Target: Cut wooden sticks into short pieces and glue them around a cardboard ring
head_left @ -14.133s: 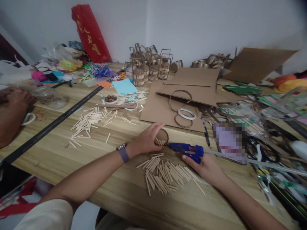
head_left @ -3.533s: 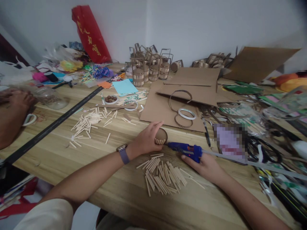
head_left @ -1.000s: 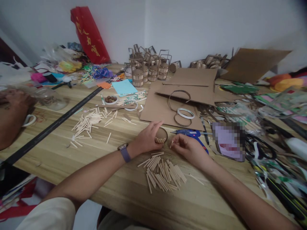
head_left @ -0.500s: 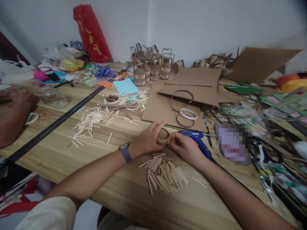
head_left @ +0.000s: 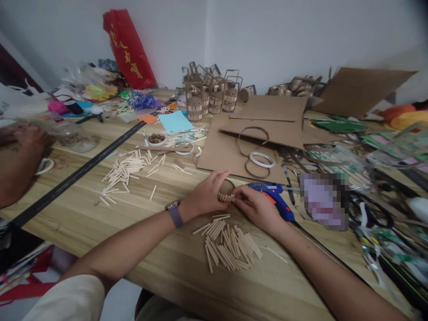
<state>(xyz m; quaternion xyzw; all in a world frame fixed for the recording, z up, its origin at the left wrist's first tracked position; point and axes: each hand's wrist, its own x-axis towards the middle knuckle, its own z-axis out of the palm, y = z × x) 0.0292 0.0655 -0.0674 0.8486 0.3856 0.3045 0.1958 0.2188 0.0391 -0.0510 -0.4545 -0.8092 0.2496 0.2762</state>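
My left hand (head_left: 207, 194) is curled round a small round cardboard piece (head_left: 226, 187), gripping it from the left. Short wooden sticks (head_left: 225, 197) stand side by side along the near side of its wall. At the right end of that row, my right hand (head_left: 251, 203) pinches a stick against the wall; its fingertips partly hide it. Just beyond the right hand lies a blue hot glue gun (head_left: 281, 200) with a small red light. A pile of cut sticks (head_left: 230, 245) is spread on the wooden table (head_left: 160, 267) in front of my hands.
Another stick pile (head_left: 125, 169) lies to the left. Cardboard sheets (head_left: 214, 151) carry a tape roll (head_left: 262, 159) and cardboard strips. Finished small baskets (head_left: 195, 109) stand by the wall. A co-worker's hand (head_left: 31, 138) rests at far left, beyond a black metal bar (head_left: 83, 166).
The view has shifted very slightly. Both hands stay at the cardboard piece, with the right fingertips still at the end of the stick row.
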